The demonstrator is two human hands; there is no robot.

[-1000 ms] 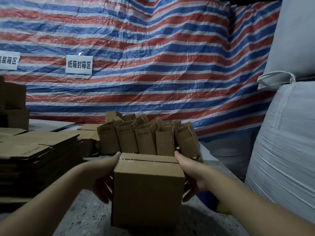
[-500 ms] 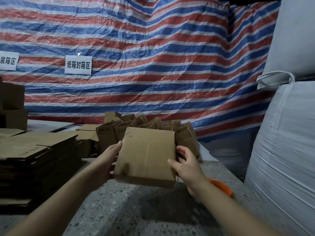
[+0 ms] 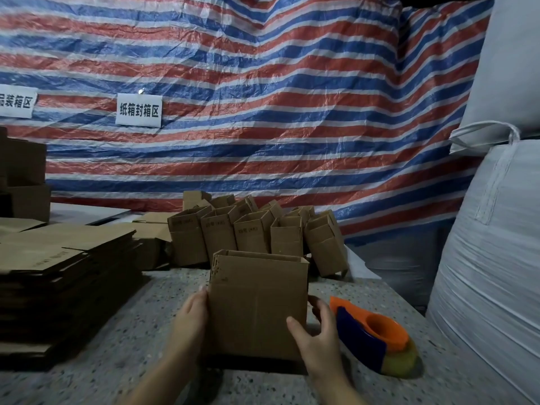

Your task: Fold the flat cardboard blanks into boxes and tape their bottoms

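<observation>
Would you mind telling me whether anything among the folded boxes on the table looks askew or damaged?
Yes: the rightmost brown cardboard box in the back row leans right, tilted, while its neighbours stand roughly upright. The open brown box gripped between the left hand and right hand has a ragged, nicked left edge near its top.

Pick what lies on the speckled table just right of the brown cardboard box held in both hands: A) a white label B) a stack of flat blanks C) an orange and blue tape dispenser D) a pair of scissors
C: the orange and blue tape dispenser lies on the speckled table beside the right hand, which, with the left hand, holds the brown cardboard box.
</observation>
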